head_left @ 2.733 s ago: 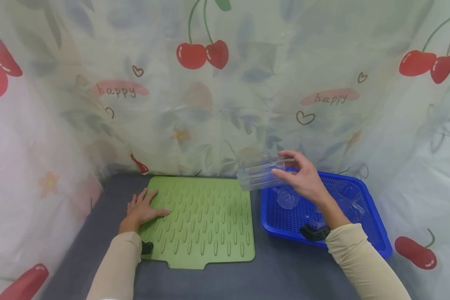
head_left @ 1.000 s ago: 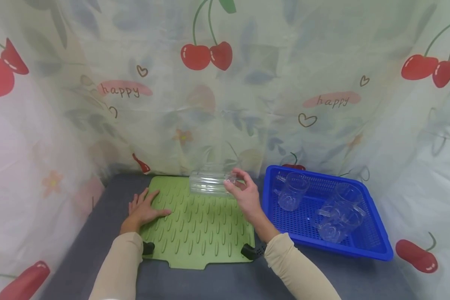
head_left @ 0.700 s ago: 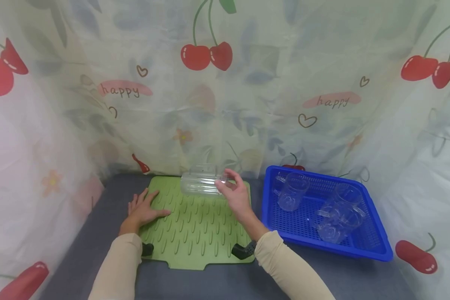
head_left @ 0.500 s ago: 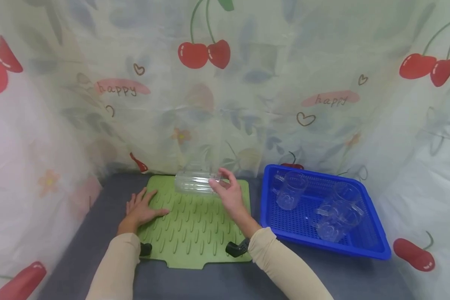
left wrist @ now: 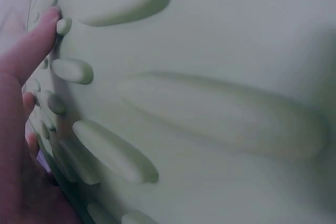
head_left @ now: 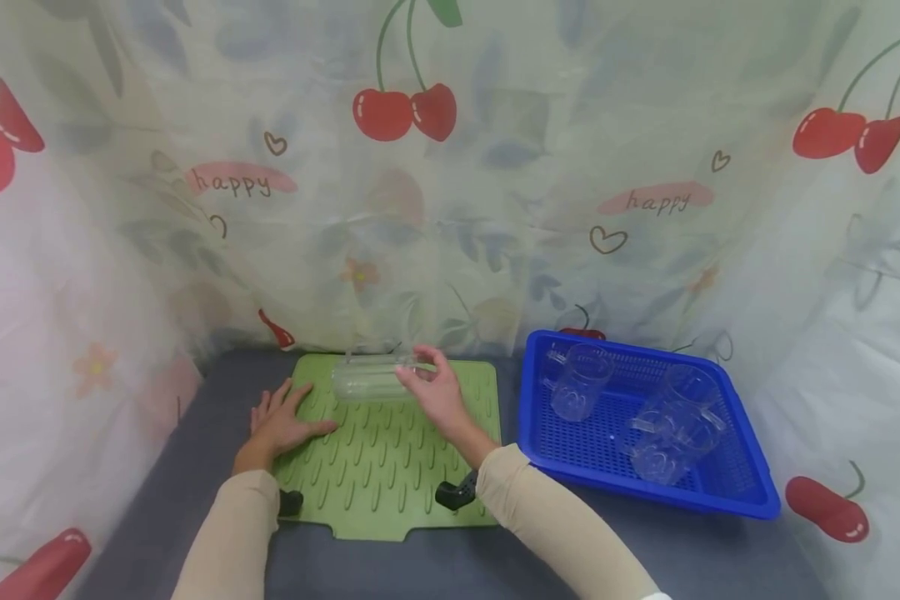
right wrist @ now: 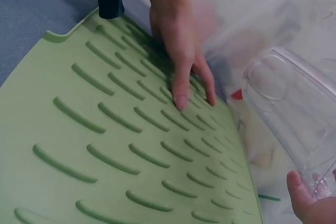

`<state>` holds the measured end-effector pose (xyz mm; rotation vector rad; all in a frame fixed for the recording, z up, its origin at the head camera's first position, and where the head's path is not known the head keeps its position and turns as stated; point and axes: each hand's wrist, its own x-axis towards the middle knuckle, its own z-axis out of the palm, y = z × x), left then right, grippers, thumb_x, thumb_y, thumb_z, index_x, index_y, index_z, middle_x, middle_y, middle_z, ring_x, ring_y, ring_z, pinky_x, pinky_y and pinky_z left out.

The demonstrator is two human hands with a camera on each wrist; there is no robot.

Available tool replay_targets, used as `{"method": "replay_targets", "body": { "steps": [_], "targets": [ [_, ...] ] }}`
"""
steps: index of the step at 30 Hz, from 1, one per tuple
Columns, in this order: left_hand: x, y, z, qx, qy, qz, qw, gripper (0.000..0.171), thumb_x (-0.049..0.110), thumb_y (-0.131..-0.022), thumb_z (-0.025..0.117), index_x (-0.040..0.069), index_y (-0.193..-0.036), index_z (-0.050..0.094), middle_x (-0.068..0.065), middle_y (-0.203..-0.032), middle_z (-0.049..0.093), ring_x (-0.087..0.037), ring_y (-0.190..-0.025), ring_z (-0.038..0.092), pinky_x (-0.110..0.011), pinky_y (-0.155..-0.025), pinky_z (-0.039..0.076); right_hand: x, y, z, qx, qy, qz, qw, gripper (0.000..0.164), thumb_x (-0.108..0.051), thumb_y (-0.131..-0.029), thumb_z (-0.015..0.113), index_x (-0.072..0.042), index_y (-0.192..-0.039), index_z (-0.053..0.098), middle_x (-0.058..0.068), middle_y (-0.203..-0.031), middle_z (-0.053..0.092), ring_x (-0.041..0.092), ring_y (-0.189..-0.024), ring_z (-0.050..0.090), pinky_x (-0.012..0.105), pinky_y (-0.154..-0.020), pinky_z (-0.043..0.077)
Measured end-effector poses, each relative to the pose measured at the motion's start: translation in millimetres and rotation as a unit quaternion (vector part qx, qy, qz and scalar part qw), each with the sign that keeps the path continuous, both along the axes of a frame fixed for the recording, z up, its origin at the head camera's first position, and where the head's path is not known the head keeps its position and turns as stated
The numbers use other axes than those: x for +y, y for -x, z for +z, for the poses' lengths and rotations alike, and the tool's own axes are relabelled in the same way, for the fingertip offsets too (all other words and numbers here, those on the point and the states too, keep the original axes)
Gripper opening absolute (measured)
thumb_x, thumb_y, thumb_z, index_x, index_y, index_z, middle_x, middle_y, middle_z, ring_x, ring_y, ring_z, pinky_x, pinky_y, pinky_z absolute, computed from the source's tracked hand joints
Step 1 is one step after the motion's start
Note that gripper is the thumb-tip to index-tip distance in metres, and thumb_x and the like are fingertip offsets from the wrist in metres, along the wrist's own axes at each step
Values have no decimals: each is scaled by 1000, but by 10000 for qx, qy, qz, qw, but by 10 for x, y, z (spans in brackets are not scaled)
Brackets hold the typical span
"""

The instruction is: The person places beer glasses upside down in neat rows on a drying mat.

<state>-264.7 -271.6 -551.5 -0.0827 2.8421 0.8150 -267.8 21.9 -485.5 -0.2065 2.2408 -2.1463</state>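
My right hand [head_left: 442,396] grips a clear mug [head_left: 367,381] by one end, thumb in front and fingers behind. The mug lies sideways in the air over the back of a green ribbed mat [head_left: 390,467], its handle on the upper side. In the right wrist view the mug [right wrist: 289,98] is at the right, with the thumb and part of the right hand [right wrist: 312,205] below it. Spread flat, my left hand [head_left: 279,425] rests on the mat's left edge. The left wrist view shows its thumb [left wrist: 34,45] against the mat's ribs.
A blue plastic basket [head_left: 648,493] stands right of the mat. Several clear mugs are in it, one mug [head_left: 579,383] at its left and others overlapping at its right. The dark grey tabletop [head_left: 465,567] meets a printed curtain [head_left: 450,208] behind and at both sides.
My right hand has carried the mug leftward from above the basket to over the mat, with a slight further leftward shift in the last half second. My left hand stays in place.
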Motion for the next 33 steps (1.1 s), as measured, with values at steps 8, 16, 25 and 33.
{"method": "replay_targets", "body": {
  "steps": [8, 16, 25, 33],
  "targets": [
    [-46, -21, -1, 66, -13, 5, 10000, 106, 67, -83, 72, 17, -164, 24, -21, -172, -1, -56, -154, -12, -75, -120, -8, -212, 81, 20, -255, 465, -49, 9986, 61, -34, -93, 76, -12, -144, 51, 14, -142, 51, 30, -126, 63, 36, -100, 58],
    [-74, 34, -96, 85, -84, -37, 9999, 111, 72, -80, 71, 19, -164, 23, -20, -172, -3, -56, -154, -15, -75, -119, -11, -369, 158, -18, -146, 437, -183, 9988, 58, -32, -93, 76, -13, -143, 53, 19, -143, 52, 30, -123, 65, 37, -98, 58],
    [-67, 105, -132, 22, -147, -67, 9999, 114, 73, -78, 73, 19, -164, 22, -22, -172, -4, -56, -153, -16, -76, -118, -12, -418, 266, -72, -235, 127, -322, 9991, 62, -38, -94, 74, -11, -145, 51, 15, -142, 53, 32, -127, 62, 43, -106, 54],
    [-41, 45, 63, -204, -123, -143, 9996, 106, 68, -85, 68, 17, -165, 20, -25, -171, -4, -59, -152, -11, -76, -119, -7, -454, 294, -92, -216, -60, -414, 9989, 62, -37, -95, 72, -8, -145, 50, 16, -141, 54, 33, -126, 62, 44, -107, 53]
  ]
}}
